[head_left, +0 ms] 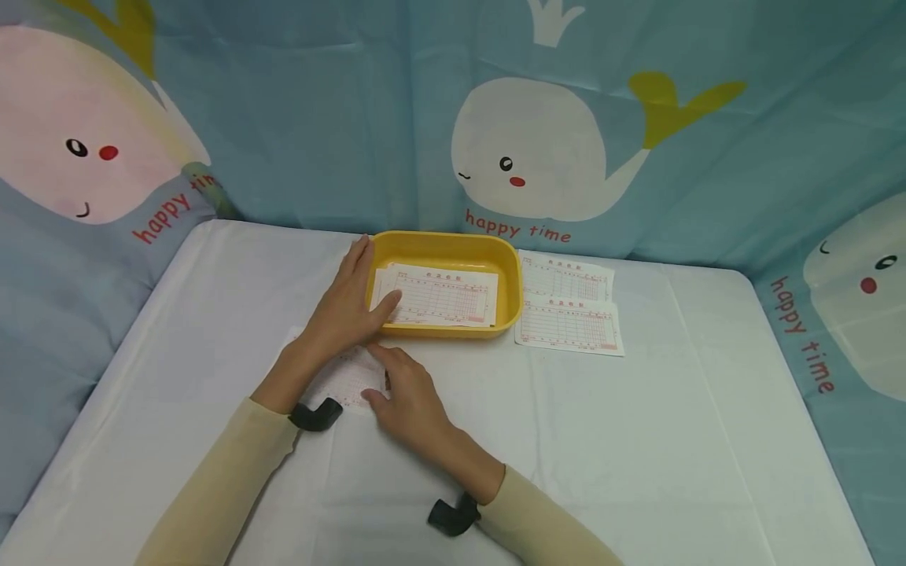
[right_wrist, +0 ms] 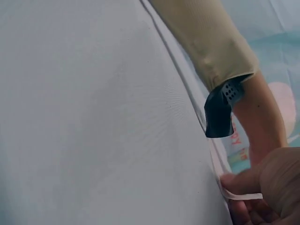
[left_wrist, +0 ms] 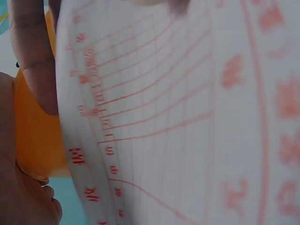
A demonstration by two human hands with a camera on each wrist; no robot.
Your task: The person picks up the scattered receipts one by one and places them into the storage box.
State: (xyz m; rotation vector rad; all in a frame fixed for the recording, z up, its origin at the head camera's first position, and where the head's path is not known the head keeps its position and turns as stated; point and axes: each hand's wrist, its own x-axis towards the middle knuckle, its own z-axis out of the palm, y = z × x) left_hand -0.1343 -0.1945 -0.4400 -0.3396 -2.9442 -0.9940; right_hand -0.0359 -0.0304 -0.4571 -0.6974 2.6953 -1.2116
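A yellow tray [head_left: 446, 238] at the table's middle holds a stack of white receipts with red print [head_left: 442, 295]. My left hand [head_left: 368, 275] lies over the tray's left rim, fingers straight and thumb on the top receipt. Up close, the left wrist view shows that receipt [left_wrist: 187, 117], a finger [left_wrist: 33, 56] and the tray wall [left_wrist: 33, 140]. Another receipt slip [head_left: 343, 377] lies on the table under my left forearm. My right hand [head_left: 382, 376] pinches its near edge [right_wrist: 241, 195] between thumb and fingers [right_wrist: 276, 178].
Two more receipts [head_left: 566, 277] [head_left: 569, 326] lie flat just right of the tray. A white cloth [head_left: 637, 440] covers the table, and a blue whale-print curtain [head_left: 552, 157] hangs behind and at both sides. Black straps sit on both wrists [right_wrist: 220, 110].
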